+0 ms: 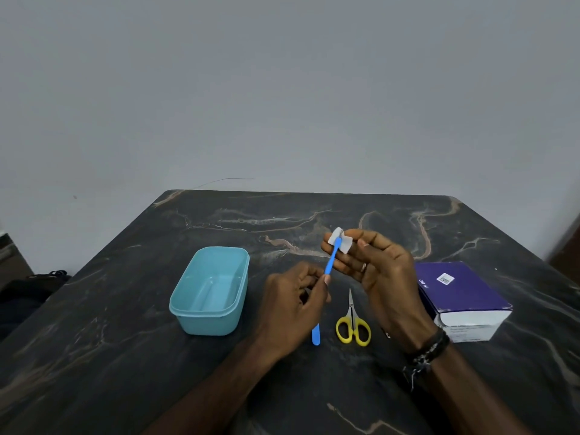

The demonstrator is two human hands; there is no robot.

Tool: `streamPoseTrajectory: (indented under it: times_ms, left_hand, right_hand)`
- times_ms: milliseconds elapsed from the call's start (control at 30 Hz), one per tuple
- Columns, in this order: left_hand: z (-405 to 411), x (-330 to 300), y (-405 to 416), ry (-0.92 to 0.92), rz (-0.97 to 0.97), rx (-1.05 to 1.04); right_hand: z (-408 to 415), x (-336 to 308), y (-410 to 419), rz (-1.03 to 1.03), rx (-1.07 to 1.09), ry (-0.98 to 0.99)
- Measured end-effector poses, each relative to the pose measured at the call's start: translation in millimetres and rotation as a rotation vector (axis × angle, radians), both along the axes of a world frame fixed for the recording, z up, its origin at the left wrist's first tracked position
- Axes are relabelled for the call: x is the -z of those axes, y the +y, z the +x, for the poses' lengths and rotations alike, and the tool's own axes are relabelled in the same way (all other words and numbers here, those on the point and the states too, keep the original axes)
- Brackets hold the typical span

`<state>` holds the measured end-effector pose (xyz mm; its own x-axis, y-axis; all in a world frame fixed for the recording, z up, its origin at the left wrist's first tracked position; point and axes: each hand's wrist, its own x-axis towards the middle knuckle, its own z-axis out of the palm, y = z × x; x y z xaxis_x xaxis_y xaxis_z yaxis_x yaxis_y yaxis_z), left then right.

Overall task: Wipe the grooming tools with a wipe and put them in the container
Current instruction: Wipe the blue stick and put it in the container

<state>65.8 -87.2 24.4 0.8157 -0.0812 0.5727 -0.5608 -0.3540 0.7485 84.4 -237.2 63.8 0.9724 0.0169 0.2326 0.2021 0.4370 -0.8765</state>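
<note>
While the wipe was folded round the tool's upper end, the scene stood as follows.

Step in hand: wiping of the blue tool [330, 262], a slim plastic stick, judged to be the first tool cleaned, since the container held nothing.
Left hand [293, 309]: fingers curled round the middle of the blue tool, holding it tilted above the table; its lower tip showed below the hand.
Right hand [373, 271]: thumb and fingers pinched the white wipe [342, 243] against the tool's upper end.
Container [210, 290]: a light blue tub, open and seemingly empty, resting on the table to the left of both hands.
Scissors [353, 324]: yellow-handled, lying flat on the table between the hands and nearer the viewer, blades pointing away, untouched.
Purple box [461, 296]: stood at the right, near the right wrist; its contents could not be read.
Table [125, 356]: dark marbled top bearing all items.
Next move, as judged: drawing the wipe down the shaft, which calls for the left hand to shift its grip, then carrying the tool left into the container.
Obstruction: none lay between hands and container; the scissors sat just below the tool's lower tip and could be nudged.
</note>
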Motion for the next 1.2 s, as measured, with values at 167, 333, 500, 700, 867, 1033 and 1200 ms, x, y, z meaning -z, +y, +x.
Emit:
streamPoseTrajectory:
  times_ms: [167, 333, 500, 700, 867, 1033, 1200]
  left_hand:
    - [-0.7, 2.8, 1.4, 0.020, -0.004, 0.034]
    - [0.1, 4.5, 1.8, -0.038, 0.008, 0.046]
    - [0.5, 4.6, 2.6, -0.092, 0.040, 0.046]
    - [-1.2, 3.7, 3.1, -0.096, 0.060, 0.061]
    - [-1.4, 2.9, 4.1, -0.098, 0.071, 0.078]
    - [-0.7, 3.7, 5.0, -0.118, 0.083, 0.081]
    - [-1.2, 3.6, 4.3, -0.125, 0.103, 0.076]
  right_hand:
    - [-0.9, 4.1, -0.3, -0.052, 0.072, -0.058]
    - [-3.3, 4.6, 0.2, -0.110, 0.032, -0.054]
    - [-1.9, 6.8, 0.2, -0.159, -0.024, 0.001]
    - [1.4, 9.0, -3.2, -0.128, -0.039, -0.020]
    - [2.1, 9.5, -1.1, -0.109, -0.052, -0.018]
    - [2.6, 9.5, -1.2, -0.090, -0.039, -0.020]
    - [1.6, 8.0, -1.9, -0.088, -0.050, -0.047]
